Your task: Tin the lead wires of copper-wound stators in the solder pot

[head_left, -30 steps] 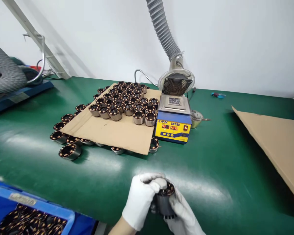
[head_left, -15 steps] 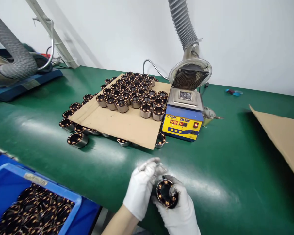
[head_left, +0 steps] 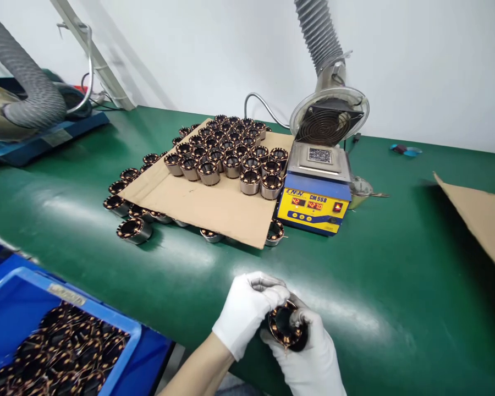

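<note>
My right hand (head_left: 309, 341), in a white glove with darkened fingertips, is closed around a motor stator (head_left: 277, 329). Its thumb reaches into the bore of this black ring with copper windings. A thin copper wire end sticks out at the ring's lower edge. My left hand (head_left: 251, 308), also gloved, has its fingers pinched together at the upper left rim of the stator. Whatever lies between those fingertips is hidden. Both hands are over the front part of the green table (head_left: 181, 297).
Many more stators (head_left: 208, 172) stand on a cardboard sheet (head_left: 198, 206), with others beneath it. Right of them is a yellow-and-blue solder pot (head_left: 313, 212) under an extraction hose (head_left: 322, 38). A blue bin (head_left: 134, 335) of stators sits lower left; another cardboard (head_left: 478, 209) lies right.
My left fingers have come down onto the stator's rim and closed. The stator, still in my right hand, has turned slightly. The whole view has shifted a little.
</note>
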`<action>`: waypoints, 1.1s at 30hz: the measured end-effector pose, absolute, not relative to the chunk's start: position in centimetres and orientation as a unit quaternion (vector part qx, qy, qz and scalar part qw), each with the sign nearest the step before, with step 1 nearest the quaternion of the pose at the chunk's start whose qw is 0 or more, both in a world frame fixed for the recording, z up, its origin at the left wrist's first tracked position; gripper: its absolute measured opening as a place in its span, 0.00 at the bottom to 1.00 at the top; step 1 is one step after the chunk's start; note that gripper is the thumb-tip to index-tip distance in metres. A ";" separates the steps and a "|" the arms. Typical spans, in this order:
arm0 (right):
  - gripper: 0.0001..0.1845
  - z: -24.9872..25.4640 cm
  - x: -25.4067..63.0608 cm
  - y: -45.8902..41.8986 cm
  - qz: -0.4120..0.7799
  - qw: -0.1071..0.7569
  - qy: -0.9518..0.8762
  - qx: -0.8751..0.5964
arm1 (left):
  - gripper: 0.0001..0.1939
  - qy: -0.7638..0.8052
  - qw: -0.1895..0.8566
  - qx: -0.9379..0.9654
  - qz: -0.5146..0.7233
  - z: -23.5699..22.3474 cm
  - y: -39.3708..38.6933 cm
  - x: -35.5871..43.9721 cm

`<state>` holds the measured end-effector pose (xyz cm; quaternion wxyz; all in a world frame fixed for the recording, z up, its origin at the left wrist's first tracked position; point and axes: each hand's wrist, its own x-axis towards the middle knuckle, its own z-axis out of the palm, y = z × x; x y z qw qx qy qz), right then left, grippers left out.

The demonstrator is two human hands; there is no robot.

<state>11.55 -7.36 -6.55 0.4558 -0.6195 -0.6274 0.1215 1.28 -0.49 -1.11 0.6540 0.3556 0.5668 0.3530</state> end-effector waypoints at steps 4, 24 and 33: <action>0.16 -7.0 11.6 -7.6 0.141 0.474 -0.621 -0.608 | 0.08 0.575 0.645 0.340 0.370 -1.1 -0.4 0.3; 0.26 -9.0 12.2 -8.3 0.164 0.452 -0.640 -0.600 | 0.07 0.473 0.621 0.591 0.201 -1.0 1.3 -2.8; 0.24 -9.1 12.2 -8.2 0.157 0.465 -0.630 -0.602 | 0.05 0.532 0.626 0.497 0.278 -0.6 0.8 -1.4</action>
